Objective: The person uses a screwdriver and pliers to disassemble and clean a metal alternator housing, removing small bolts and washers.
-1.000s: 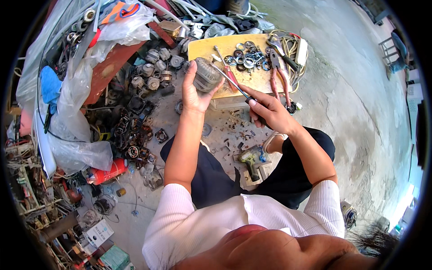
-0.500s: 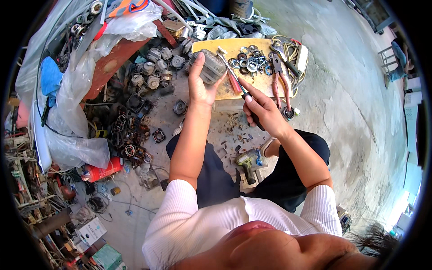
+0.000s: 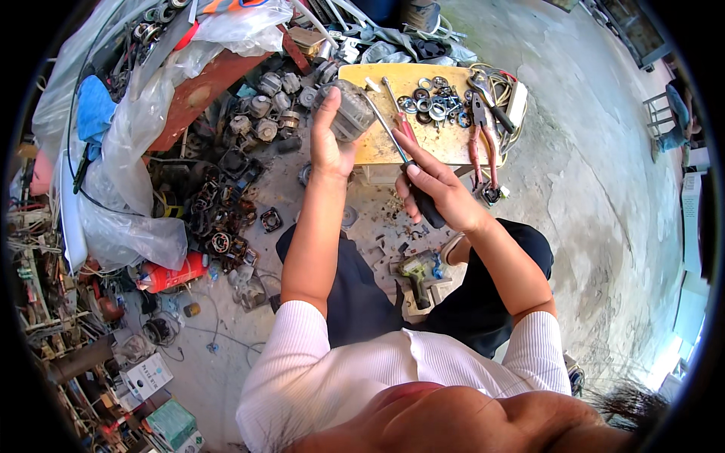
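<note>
My left hand [image 3: 332,151] is wrapped round a rounded grey motor housing [image 3: 347,113], tilted up at the board's left edge. My right hand [image 3: 442,196] grips a screwdriver [image 3: 425,201] by its black handle, index finger along the shaft; the tip points up-left at the housing's right side, and I cannot tell whether they touch. Beyond them, the yellow board [image 3: 377,155] bears several metal rings [image 3: 423,106], a red-handled screwdriver [image 3: 402,121], pliers [image 3: 480,121] with worn red handles and another black-handled tool [image 3: 498,109] at the right.
Old motor parts [image 3: 268,106], plastic sheeting [image 3: 128,241] and a red cylinder [image 3: 174,275] crowd the left. A drill [image 3: 414,275] lies between my legs. A cable coil [image 3: 506,75] and white power strip [image 3: 515,104] sit at the board's right. A metal chair [image 3: 657,113] stands far right.
My left hand and the housing have risen and moved left relative to the board. The screwdriver stands steeper, with my right hand slightly lower on the board's near side. The view has shifted slightly.
</note>
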`<action>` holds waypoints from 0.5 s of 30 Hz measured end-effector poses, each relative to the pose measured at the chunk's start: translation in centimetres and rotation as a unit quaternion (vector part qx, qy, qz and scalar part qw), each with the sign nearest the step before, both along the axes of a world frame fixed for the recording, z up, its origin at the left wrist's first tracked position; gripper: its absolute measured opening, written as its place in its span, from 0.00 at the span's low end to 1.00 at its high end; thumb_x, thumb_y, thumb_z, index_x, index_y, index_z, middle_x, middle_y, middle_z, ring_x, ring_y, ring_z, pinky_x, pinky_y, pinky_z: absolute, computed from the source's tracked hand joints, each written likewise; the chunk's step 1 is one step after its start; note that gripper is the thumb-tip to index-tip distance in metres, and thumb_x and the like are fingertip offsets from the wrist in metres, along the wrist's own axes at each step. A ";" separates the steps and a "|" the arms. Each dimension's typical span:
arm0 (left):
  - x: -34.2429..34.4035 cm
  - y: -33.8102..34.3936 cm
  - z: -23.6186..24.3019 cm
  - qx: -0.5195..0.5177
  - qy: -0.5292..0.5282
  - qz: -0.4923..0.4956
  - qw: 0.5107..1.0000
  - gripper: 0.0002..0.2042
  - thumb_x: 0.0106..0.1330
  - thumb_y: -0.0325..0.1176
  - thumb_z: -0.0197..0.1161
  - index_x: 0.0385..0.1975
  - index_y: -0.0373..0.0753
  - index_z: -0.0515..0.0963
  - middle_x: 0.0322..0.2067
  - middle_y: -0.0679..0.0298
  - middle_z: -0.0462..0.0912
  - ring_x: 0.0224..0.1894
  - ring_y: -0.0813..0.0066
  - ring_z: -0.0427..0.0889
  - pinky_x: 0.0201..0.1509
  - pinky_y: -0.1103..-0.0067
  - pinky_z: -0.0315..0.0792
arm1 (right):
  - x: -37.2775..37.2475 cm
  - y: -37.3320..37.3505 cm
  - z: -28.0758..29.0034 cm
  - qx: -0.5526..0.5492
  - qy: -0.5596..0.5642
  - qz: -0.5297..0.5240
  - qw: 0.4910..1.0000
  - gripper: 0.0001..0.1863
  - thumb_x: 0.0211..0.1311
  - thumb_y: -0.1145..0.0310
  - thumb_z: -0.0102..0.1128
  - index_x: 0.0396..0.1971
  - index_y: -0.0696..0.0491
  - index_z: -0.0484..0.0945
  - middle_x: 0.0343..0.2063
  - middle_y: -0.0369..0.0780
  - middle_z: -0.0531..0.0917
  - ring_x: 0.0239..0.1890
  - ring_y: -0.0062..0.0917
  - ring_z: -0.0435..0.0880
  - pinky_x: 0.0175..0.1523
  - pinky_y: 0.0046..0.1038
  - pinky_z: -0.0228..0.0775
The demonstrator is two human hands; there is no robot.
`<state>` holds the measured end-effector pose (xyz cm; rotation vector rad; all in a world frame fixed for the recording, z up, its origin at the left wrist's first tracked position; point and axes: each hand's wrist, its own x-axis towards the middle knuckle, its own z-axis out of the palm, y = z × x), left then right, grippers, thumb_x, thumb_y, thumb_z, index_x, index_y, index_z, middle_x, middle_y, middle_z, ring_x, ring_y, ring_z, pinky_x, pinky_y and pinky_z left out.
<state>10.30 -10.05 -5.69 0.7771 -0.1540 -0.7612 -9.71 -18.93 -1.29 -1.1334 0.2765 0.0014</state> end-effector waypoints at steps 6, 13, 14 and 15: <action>0.3 1.1 1.1 0.011 0.016 0.019 1.000 0.23 0.64 0.51 0.63 0.52 0.41 0.75 0.49 0.60 0.81 0.50 0.62 0.81 0.57 0.57 0.73 | 0.8 0.6 -0.5 -0.007 -0.007 -0.003 1.000 0.29 0.78 0.65 0.42 0.75 0.42 0.51 0.28 0.32 0.67 0.23 0.15 0.67 0.27 0.21 0.67; 1.3 2.3 1.2 0.012 0.045 -0.004 0.999 0.29 0.60 0.55 0.67 0.55 0.42 0.73 0.50 0.61 0.80 0.53 0.62 0.78 0.58 0.55 0.69 | 1.4 0.6 -0.1 0.028 -0.003 0.015 0.999 0.28 0.78 0.65 0.41 0.75 0.41 0.51 0.28 0.31 0.65 0.22 0.14 0.63 0.26 0.18 0.63; 1.6 2.6 1.0 0.015 0.049 -0.012 0.999 0.30 0.60 0.56 0.67 0.55 0.42 0.73 0.51 0.61 0.80 0.54 0.62 0.78 0.59 0.53 0.68 | 1.5 0.6 -0.1 0.028 -0.007 0.019 0.999 0.28 0.78 0.65 0.41 0.75 0.41 0.51 0.28 0.31 0.65 0.22 0.14 0.62 0.25 0.18 0.63; 1.4 2.8 1.4 0.028 0.053 -0.011 0.998 0.31 0.60 0.57 0.67 0.56 0.42 0.73 0.51 0.60 0.79 0.55 0.61 0.77 0.59 0.52 0.67 | 1.5 0.6 -0.2 0.021 -0.006 0.019 1.000 0.28 0.78 0.65 0.41 0.75 0.41 0.51 0.27 0.31 0.65 0.22 0.14 0.62 0.25 0.18 0.62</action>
